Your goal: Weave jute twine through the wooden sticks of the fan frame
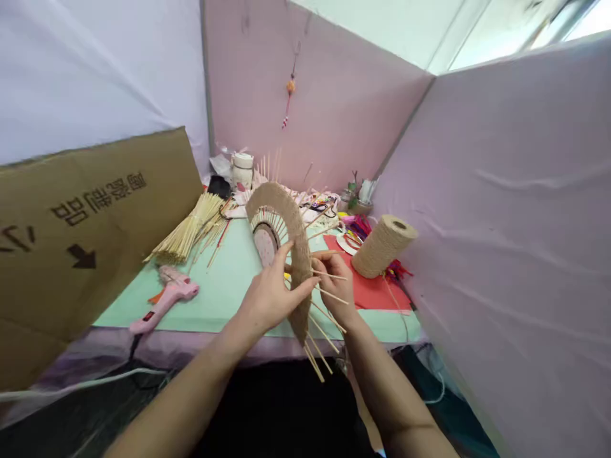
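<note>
A round woven piece (286, 219) of tan twine wound through radiating wooden sticks is held on edge above the green table (224, 296). My left hand (272, 292) grips its near side, fingers and thumb pinched on the woven band. My right hand (334, 283) is behind it on the right, fingers closed among the protruding sticks and the twine. A patterned disc sits at the piece's centre.
A pink glue gun (167, 298) lies at the table's left front. A bundle of thin sticks (191, 232) lies behind it. A twine spool (382, 245) rests on red paper (372, 289). A cardboard sheet (81, 235) leans at left; craft clutter lines the back.
</note>
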A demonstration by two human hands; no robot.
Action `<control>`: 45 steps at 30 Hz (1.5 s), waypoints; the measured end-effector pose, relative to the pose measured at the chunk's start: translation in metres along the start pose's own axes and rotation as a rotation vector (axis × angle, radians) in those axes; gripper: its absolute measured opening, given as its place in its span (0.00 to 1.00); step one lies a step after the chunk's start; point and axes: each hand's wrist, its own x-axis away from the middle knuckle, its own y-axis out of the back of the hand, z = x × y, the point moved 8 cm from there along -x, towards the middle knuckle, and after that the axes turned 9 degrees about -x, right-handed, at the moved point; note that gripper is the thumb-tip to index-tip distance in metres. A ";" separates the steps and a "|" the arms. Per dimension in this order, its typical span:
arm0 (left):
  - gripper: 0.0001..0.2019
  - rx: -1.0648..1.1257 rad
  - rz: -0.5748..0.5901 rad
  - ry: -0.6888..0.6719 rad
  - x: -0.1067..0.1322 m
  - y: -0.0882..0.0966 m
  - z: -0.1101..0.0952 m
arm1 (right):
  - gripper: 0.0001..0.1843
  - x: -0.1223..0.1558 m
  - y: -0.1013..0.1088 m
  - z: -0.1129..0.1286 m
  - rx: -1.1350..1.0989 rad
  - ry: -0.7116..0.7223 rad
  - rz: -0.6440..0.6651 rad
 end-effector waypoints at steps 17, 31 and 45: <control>0.33 0.012 -0.036 0.008 0.005 0.000 -0.002 | 0.06 0.006 0.045 0.088 -0.042 -0.189 0.054; 0.32 -0.006 -0.062 -0.014 0.010 -0.003 -0.002 | 0.05 -0.030 0.056 0.061 0.141 0.016 -0.138; 0.30 0.157 -0.068 -0.030 0.012 -0.012 0.011 | 0.08 -0.051 0.006 0.007 0.168 0.069 -0.040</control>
